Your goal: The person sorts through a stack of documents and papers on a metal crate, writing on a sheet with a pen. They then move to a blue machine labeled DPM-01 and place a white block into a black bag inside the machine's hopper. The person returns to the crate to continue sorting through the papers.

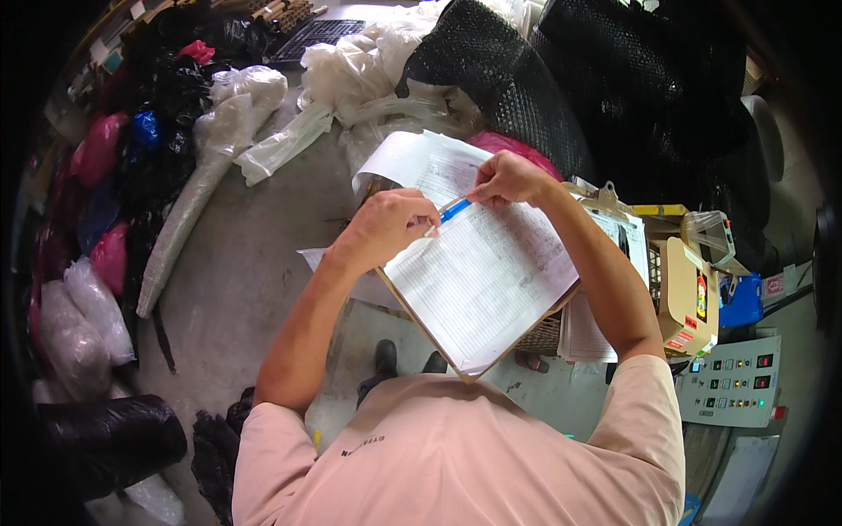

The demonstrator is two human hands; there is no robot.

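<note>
A blue pen (454, 210) spans the gap between my two hands, above a clipboard of printed sheets. My left hand (388, 226) is closed, with its curled fingers around the pen's left end, where a small white tip shows. The other end is pinched between the thumb and fingers of my right hand (509, 181). Below them lies the top sheet (478, 280), ruled in a table and filled with writing in its upper part. Its brown board (412, 314) shows along the lower left edge. One page (399, 162) curls up at the far end.
To the right are a cardboard box (687, 289), more papers (589, 331) on a basket (539, 336), and a grey control panel (730, 381). Black bubble wrap (495, 79) and clear plastic (355, 66) lie ahead. Bagged material (96, 298) lines the left; a black roll (118, 443) sits nearer.
</note>
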